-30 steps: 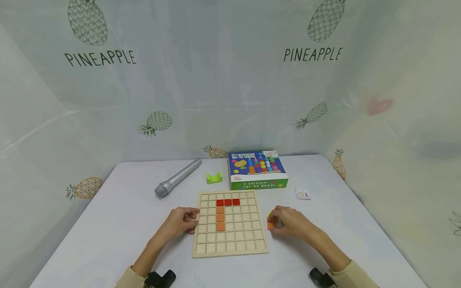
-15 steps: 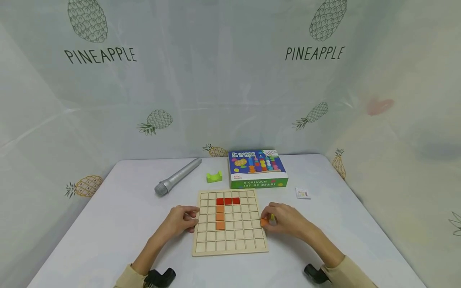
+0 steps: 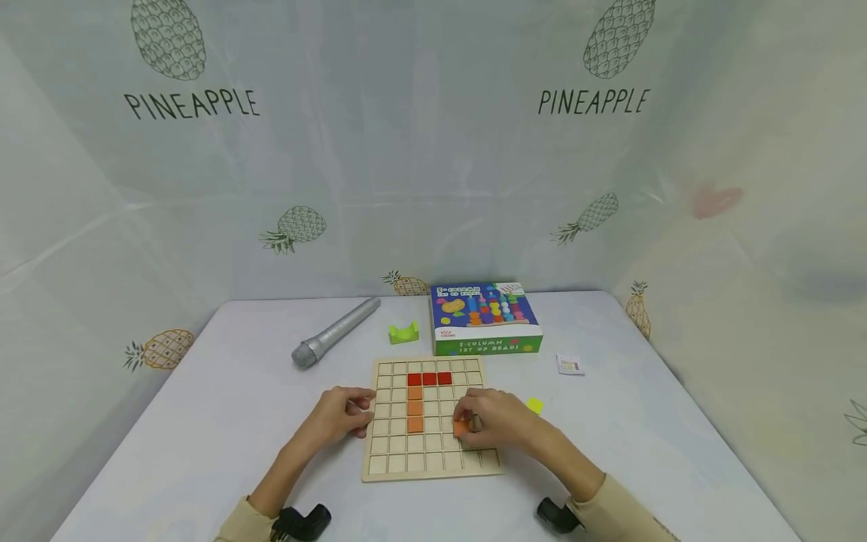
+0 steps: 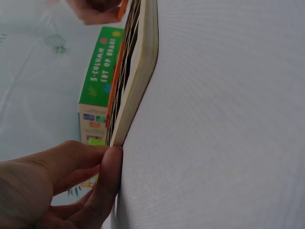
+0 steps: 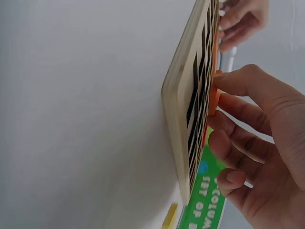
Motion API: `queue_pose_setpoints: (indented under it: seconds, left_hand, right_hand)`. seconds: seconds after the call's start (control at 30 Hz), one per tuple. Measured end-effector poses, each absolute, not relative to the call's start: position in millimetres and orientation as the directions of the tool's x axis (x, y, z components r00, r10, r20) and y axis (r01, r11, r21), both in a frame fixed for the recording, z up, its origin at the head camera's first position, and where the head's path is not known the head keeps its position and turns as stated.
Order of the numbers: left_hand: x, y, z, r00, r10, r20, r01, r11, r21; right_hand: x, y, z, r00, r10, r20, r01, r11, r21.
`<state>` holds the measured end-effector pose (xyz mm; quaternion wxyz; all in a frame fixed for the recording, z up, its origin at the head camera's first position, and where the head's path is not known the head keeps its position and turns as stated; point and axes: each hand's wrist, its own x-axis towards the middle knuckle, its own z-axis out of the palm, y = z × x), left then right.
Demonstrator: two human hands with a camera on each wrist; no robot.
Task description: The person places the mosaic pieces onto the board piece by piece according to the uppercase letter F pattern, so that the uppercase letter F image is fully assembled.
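Observation:
A wooden grid board (image 3: pixel 396 464) lies on the white table. Three red tiles (image 3: pixel 430 379) form a short row near its far side, and a column of orange tiles (image 3: pixel 415 409) runs down from the leftmost red one. My left hand (image 3: pixel 336 412) holds the board's left edge between thumb and fingers, as the left wrist view (image 4: pixel 78 186) shows. Over the right half of the board, my right hand (image 3: pixel 504 421) pinches an orange square tile (image 3: pixel 461 428) by thumb and forefinger, low over the cells. In the right wrist view that tile (image 5: pixel 214 98) is partly hidden by fingertips.
A yellow tile (image 3: pixel 534 406) lies on the table right of the board. Behind stand a blue and green bead-set box (image 3: pixel 486 320) and a lime-green cradle-shaped piece (image 3: pixel 403 333). A silver microphone (image 3: pixel 335 333) lies back left, a small white card (image 3: pixel 570 365) back right.
My right hand has carried the orange tile leftward from beside the board to over its right half, uncovering the yellow tile. My left hand has stayed at the board's left edge.

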<state>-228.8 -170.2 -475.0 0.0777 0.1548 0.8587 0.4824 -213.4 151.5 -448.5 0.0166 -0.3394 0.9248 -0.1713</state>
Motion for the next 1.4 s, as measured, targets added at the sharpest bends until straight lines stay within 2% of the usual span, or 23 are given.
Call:
queue_pose_setpoints:
  seconds: [0.37, 0.6, 1.4]
  left_hand:
    - [-229.9, -171.3, -477.4, -0.942, 0.335, 0.027, 0.197, 0.487, 0.851]
    - [-231.5, -170.3, -476.1, -0.944, 0.330, 0.021, 0.191, 0.491, 0.850]
    - [-230.7, -169.2, -476.2, -0.947, 0.321, 0.014, 0.178, 0.488, 0.854]
  right_hand:
    - [-214.3, 107.0, -452.9, -0.703, -0.705, 0.094, -0.692, 0.647, -0.321]
    - [-213.8, 92.2, -454.3, -0.680, -0.726, 0.100, -0.722, 0.639, -0.266]
    - [-210.3, 82.3, -452.8, -0.692, -0.716, 0.093, -0.713, 0.657, -0.247]
